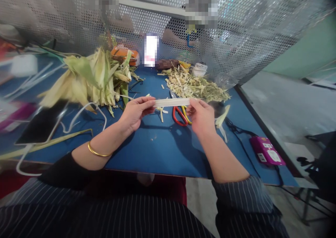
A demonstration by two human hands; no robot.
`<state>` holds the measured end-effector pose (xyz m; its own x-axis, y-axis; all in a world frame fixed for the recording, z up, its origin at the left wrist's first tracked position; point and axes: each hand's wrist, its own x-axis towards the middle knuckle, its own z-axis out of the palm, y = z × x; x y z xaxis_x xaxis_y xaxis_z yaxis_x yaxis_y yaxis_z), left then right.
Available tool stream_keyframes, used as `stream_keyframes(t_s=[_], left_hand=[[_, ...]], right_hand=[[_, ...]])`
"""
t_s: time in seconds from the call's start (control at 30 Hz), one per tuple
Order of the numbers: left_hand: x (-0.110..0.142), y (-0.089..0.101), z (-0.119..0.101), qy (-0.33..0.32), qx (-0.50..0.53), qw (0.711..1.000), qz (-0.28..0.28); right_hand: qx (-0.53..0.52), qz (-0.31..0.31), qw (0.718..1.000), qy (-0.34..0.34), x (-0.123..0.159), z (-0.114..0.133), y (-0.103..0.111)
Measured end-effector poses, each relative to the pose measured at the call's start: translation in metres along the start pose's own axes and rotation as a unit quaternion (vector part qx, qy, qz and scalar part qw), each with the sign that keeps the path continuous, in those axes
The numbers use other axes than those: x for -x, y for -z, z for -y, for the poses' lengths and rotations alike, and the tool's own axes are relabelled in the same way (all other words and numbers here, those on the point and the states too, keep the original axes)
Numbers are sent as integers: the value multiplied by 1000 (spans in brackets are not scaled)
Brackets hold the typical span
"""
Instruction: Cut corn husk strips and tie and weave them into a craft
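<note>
A pale, flat strip of corn husk (172,102) is stretched level between my two hands, above the blue table. My left hand (136,112) pinches its left end between thumb and fingers. At the other end my right hand (201,115) grips it the same way. Just below and behind the strip lie scissors with red handles (180,116), beside a yellow handle partly hidden by my right hand. Small husk scraps (161,115) lie under the strip. Left of my hands is a big heap of corn husks (91,79).
A pile of shredded husk (195,84) lies at the back right against a perforated metal screen (149,17). A purple power strip (266,150) with black cable sits at the right edge. A dark tablet or phone (43,122) and white cable (86,107) lie left.
</note>
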<state>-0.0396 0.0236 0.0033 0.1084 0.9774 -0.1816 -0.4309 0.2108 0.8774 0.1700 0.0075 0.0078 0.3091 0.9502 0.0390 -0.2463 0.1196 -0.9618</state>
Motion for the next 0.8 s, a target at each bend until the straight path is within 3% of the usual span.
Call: stream_keyframes(t_s=[0.2,0.4,0.5,0.63,0.7,0.8], left_hand=[[1,-2,-3,52,22,998,-11],[-2,0,-2,16,10,998,-53],[0,0,-2,11,-3,998,-64],[3,-1,-1,52,-27,998,-30],[4,-2,1,58,-42,997,-11],[6,-2,3,53,-66,996,1]], right_hand=[[-51,-7,999,12,2,6,0],[-54,-81,982,162,0,11,0],[35,-147,946,288,3,20,0],[205,-196,861,422,11,29,2],[250,-200,823,469,13,29,5],[274,-199,793,507,14,27,9]])
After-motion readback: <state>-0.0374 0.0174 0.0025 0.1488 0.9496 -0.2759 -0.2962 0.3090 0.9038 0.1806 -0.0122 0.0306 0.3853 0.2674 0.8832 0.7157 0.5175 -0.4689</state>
